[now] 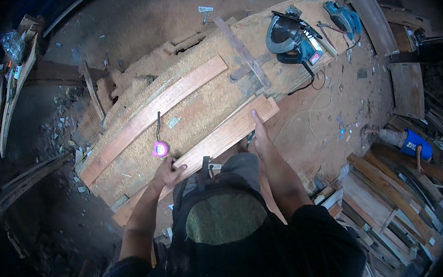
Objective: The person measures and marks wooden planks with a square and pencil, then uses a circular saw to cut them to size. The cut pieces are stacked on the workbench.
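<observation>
- I see left fingers (168,164) curled, gripping the plank (214,142).
- Right fingers (256,118) clasp its edge, partly hidden.
- Pink tape measure (160,148) lies just beyond left fingers.

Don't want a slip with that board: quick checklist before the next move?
1. Left hand on the near board: ok, thumb laid on its upper face.
2. Right hand on the near board: ok, toward its right end.
3. Far board apart from the near one: ok, it lies farther back on the worktable.
4. Tape measure well away from the hands: not ok, close by the left one.
5. Circular saw away from both hands: ok, toward the worktable's far right end.
6. Saw unplugged: cannot tell, no plug visible.
</observation>
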The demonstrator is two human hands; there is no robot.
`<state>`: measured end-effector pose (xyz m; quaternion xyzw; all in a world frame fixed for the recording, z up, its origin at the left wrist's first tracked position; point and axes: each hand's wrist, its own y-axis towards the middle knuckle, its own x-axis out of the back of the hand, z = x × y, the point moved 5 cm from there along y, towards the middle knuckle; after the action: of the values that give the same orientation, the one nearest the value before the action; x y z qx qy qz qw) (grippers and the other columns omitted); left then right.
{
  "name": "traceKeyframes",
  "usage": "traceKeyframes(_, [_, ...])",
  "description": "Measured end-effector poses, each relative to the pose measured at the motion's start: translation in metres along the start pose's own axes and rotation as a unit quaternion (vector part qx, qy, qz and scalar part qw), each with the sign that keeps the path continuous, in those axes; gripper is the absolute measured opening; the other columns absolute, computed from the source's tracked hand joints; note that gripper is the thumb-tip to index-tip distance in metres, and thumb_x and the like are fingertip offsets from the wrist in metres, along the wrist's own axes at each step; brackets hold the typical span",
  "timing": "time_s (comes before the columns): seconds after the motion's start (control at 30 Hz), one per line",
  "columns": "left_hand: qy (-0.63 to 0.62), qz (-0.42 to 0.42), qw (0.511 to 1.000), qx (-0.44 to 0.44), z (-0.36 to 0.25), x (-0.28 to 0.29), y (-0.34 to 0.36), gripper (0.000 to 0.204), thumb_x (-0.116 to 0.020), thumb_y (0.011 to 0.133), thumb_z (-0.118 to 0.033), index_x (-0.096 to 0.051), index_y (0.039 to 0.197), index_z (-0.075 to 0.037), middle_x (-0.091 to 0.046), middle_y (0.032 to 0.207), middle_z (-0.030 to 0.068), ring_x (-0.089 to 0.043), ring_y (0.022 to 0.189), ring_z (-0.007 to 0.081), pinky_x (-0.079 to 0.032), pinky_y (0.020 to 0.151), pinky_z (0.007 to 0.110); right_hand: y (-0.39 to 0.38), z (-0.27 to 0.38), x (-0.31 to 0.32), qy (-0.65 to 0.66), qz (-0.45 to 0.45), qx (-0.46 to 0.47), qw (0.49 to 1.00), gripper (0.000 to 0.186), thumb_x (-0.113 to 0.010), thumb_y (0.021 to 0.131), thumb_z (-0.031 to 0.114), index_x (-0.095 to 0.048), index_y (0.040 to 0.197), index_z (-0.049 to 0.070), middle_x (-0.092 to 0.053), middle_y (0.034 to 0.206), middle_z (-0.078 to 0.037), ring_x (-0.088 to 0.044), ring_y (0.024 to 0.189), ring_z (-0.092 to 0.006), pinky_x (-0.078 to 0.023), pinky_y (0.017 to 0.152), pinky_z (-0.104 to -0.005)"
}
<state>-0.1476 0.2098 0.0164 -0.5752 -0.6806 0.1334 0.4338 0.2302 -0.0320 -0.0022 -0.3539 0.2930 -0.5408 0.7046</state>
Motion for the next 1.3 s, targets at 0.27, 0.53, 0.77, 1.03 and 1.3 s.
traceKeyframes(0.27, [-0.111, 0.142, 0.977, 0.11, 0.02, -0.013, 0.025, 0.106, -0.069, 0.084, -0.078, -0.05, 0.15, 0.003, -0.06, 0.145, 0.0251, -0.057, 0.138, 0.0346, -0.042, 0.118, 0.041, -0.044, 0.022, -0.031, 0.015, 0.033, -0.06, 0.998, 0.094, -0.069, 0.094, 0.063, -0.037, 0.162, 0.006, -0.048, 0.158, -0.013, -0.047, 0.144, -0.0299, -0.038, 0.118, -0.0428])
traceKeyframes(0.53, [-0.137, 0.144, 0.978, 0.062, 0.019, 0.029, 0.002, 0.096, -0.076, 0.086, -0.066, -0.049, 0.155, -0.006, -0.06, 0.147, 0.023, -0.058, 0.136, 0.0356, -0.047, 0.114, 0.042, -0.015, -0.021, -0.037, 0.068, 0.062, 0.022, 0.996, 0.084, -0.069, 0.094, 0.063, -0.046, 0.154, 0.009, -0.056, 0.148, -0.011, -0.055, 0.132, -0.0247, -0.045, 0.108, -0.0424])
traceKeyframes(0.77, [0.004, 0.026, 0.995, 0.093, 0.028, 0.041, -0.029, 0.086, -0.057, 0.094, -0.072, -0.062, 0.143, -0.001, -0.062, 0.138, 0.0302, -0.061, 0.127, 0.0447, -0.049, 0.109, 0.045, -0.035, -0.053, -0.035, -0.05, -0.057, -0.054, 0.996, 0.069, -0.062, 0.099, 0.063, -0.06, 0.134, 0.003, -0.069, 0.12, -0.012, -0.067, 0.102, -0.0211, -0.055, 0.083, -0.0344])
traceKeyframes(1.03, [0.157, -0.402, 0.899, 0.074, 0.106, 0.145, -0.011, 0.083, -0.078, 0.088, -0.027, -0.039, 0.159, -0.01, -0.043, 0.156, 0.0254, -0.043, 0.143, 0.044, -0.04, 0.118, 0.055, -0.075, -0.034, -0.014, -0.077, -0.093, 0.07, 0.99, 0.046, -0.073, 0.096, 0.053, -0.061, 0.092, 0.009, -0.046, 0.064, 0.002, -0.04, 0.046, -0.0092, -0.033, 0.042, -0.027])
traceKeyframes(1.3, [0.311, -0.205, 0.916, 0.146, 0.139, 0.196, 0.041, 0.083, -0.087, 0.078, -0.032, -0.048, 0.148, -0.014, -0.055, 0.139, 0.0187, -0.051, 0.135, 0.038, -0.035, 0.118, 0.062, -0.069, -0.018, -0.001, -0.284, -0.184, 0.19, 0.922, 0.047, -0.078, 0.096, 0.043, -0.068, 0.109, -0.001, -0.066, 0.09, -0.004, -0.062, 0.089, -0.0168, -0.05, 0.084, -0.0341])
